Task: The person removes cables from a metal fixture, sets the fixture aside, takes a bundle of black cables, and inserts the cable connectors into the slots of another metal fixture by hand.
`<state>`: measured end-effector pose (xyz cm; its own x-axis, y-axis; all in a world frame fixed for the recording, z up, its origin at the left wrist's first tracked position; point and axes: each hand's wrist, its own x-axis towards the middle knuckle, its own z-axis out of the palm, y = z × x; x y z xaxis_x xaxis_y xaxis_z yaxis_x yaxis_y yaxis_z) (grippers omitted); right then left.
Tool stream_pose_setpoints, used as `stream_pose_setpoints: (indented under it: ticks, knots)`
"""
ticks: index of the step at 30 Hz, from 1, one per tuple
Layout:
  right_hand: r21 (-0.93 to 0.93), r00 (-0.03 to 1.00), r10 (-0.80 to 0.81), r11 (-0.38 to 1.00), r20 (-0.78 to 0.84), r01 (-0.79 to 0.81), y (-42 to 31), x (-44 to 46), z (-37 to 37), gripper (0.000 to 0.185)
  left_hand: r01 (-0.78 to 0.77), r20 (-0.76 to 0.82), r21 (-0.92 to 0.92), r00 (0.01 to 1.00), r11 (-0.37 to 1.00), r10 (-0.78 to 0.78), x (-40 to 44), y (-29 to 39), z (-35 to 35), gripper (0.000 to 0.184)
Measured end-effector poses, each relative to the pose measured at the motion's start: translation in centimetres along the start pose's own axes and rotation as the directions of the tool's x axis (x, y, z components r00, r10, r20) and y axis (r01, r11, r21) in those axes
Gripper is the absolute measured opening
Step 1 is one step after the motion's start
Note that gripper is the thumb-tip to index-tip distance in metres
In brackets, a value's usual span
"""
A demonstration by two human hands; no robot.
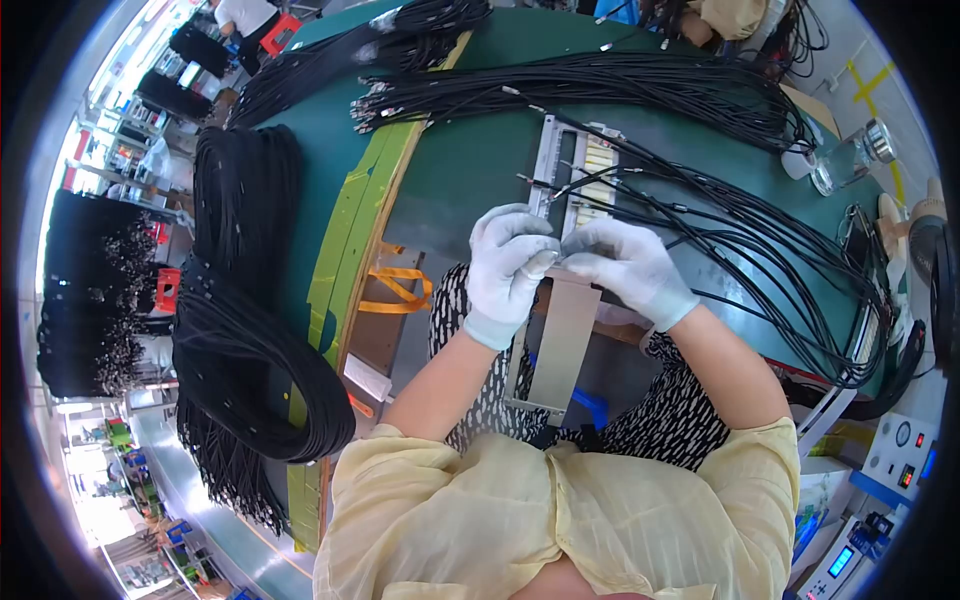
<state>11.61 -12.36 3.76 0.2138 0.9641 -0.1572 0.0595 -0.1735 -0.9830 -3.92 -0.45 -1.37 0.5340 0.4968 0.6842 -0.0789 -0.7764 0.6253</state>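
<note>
My left hand (512,262), in a white glove, has its thumb and fingers pinched together at the table's front edge. Facing it is my right hand (628,268), also gloved, with thumb and forefinger closed at almost the same spot. Whatever the fingertips hold is too small and covered to make out. Just beyond the hands lies a metal fixture (547,160) with a row of pale yellow blocks (598,165). Ends of several black cables (700,222) rest across it. Below my hands, a flat metal plate (566,345) hangs over the lap.
A thick bundle of black cables (590,85) stretches across the back of the green table (440,185). To the left, a large coil (245,300) lies beyond a yellow-green raised edge (350,220). A glass jar (850,160) stands right. Another person (245,20) is far off at upper left.
</note>
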Motion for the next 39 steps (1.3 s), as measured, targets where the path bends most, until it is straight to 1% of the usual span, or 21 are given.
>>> stream_pose_setpoints:
  ticks: [1, 3, 6, 7, 10, 11, 14, 15, 16, 17, 18, 20, 22, 25, 27, 29, 31, 32, 35, 37, 39]
  knots:
    - [-0.1, 0.997, -0.069, 0.993, -0.044, 0.065, -0.6, -0.2, 0.2, 0.02, -0.011, -0.005, -0.009, 1.0, 1.0, 0.011, 0.0, 0.1, 0.1, 0.024]
    - [-0.19, 0.978, -0.199, 0.964, -0.061, 0.185, -0.4, -0.3, 0.2, 0.019, -0.006, 0.014, -0.018, 1.0, 1.0, 0.007, 0.3, 0.3, 0.0, 0.022]
    - [-0.424, 0.908, -0.414, 0.836, -0.073, 0.347, -0.1, -0.2, 0.5, 0.017, 0.004, 0.043, -0.014, 0.999, 1.0, -0.004, 0.3, 0.4, -0.2, 0.019]
    - [-0.454, 0.861, -0.504, 0.783, -0.063, 0.426, 0.1, -0.3, 0.5, 0.017, 0.007, 0.049, -0.022, 0.999, 1.0, -0.006, 0.4, 0.6, -0.2, 0.019]
    - [-0.558, 0.826, -0.563, 0.695, -0.03, 0.454, 0.5, -0.4, 0.4, 0.019, -0.002, 0.069, -0.056, 0.998, 0.998, 0.006, 0.4, 0.6, -0.2, 0.016]
    - [-0.561, 0.824, -0.565, 0.694, -0.035, 0.452, 0.3, -0.7, 0.1, 0.019, -0.006, 0.051, -0.09, 0.999, 0.996, 0.01, 0.2, 0.4, 0.0, 0.015]
    - [-0.49, 0.867, -0.497, 0.764, -0.03, 0.42, -0.1, -0.6, 0.3, 0.022, 0.035, 0.032, -0.096, 0.999, 0.995, -0.032, 0.4, 0.7, -0.1, 0.01]
    - [-0.513, 0.861, -0.508, 0.746, -0.025, 0.426, 0.2, -0.5, 0.1, 0.022, 0.08, 0.018, -0.165, 0.997, 0.983, -0.078, 0.3, 0.7, -0.1, 0.009]
    - [-0.537, 0.854, -0.52, 0.726, -0.021, 0.429, 0.4, -0.4, -0.1, 0.023, 0.106, 0.017, -0.185, 0.994, 0.977, -0.105, 0.2, 0.4, -0.2, 0.01]
    - [-0.55, 0.882, -0.471, 0.741, -0.017, 0.385, 0.1, -0.5, -0.2, 0.022, 0.131, 0.015, -0.21, 0.991, 0.969, -0.131, 0.1, 0.2, -0.1, 0.01]
    - [-0.542, 0.879, -0.476, 0.741, -0.008, 0.397, 0.2, -0.4, -0.3, 0.022, 0.164, 0.018, -0.251, 0.986, 0.954, -0.165, -0.1, 0.3, -0.1, 0.011]
    - [-0.502, 0.896, -0.443, 0.783, -0.037, 0.367, 0.4, -0.4, -0.4, 0.021, 0.172, 0.028, -0.251, 0.985, 0.953, -0.171, 0.0, 0.4, -0.2, 0.012]
    - [-0.495, 0.89, -0.455, 0.783, -0.043, 0.376, 0.4, -0.3, -0.3, 0.019, 0.17, 0.032, -0.246, 0.985, 0.954, -0.168, 0.0, 0.3, -0.3, 0.013]
    - [-0.487, 0.905, -0.42, 0.805, -0.067, 0.338, 0.6, -0.2, -0.3, 0.019, 0.2, 0.051, -0.237, 0.98, 0.951, -0.194, -0.1, 0.4, -0.3, 0.014]
    - [-0.518, 0.871, -0.485, 0.766, -0.076, 0.381, 0.7, -0.3, -0.4, 0.015, 0.205, 0.082, -0.216, 0.978, 0.955, -0.191, -0.1, 0.2, -0.6, 0.016]
    - [-0.507, 0.856, -0.511, 0.761, -0.082, 0.405, 0.8, -0.2, -0.8, 0.015, 0.262, 0.056, -0.197, 0.965, 0.945, -0.255, -0.2, 0.3, -0.5, 0.017]
    - [-0.608, 0.854, -0.52, 0.683, -0.016, 0.405, 1.0, -0.1, -1.3, 0.017, 0.306, 0.027, -0.172, 0.952, 0.936, -0.306, -0.2, 0.3, -0.4, 0.018]
    - [-0.638, 0.857, -0.515, 0.668, -0.024, 0.384, 0.9, -0.1, -1.4, 0.016, 0.325, 0.017, -0.143, 0.945, 0.935, -0.326, -0.3, 0.2, -0.3, 0.018]
    - [-0.63, 0.858, -0.513, 0.675, -0.025, 0.385, 1.1, 0.2, -1.8, 0.015, 0.321, -0.021, -0.174, 0.944, 0.931, -0.33, -0.3, 0.1, 0.0, 0.012]
    - [-0.629, 0.862, -0.505, 0.681, -0.033, 0.375, 0.8, 0.1, -1.7, 0.014, 0.317, 0.002, -0.148, 0.947, 0.937, -0.32, -0.1, 0.0, -0.1, 0.013]
    - [-0.631, 0.867, -0.497, 0.687, -0.044, 0.362, 0.7, 0.1, -1.7, 0.013, 0.31, 0.027, -0.178, 0.95, 0.934, -0.31, -0.1, 0.1, -0.1, 0.014]
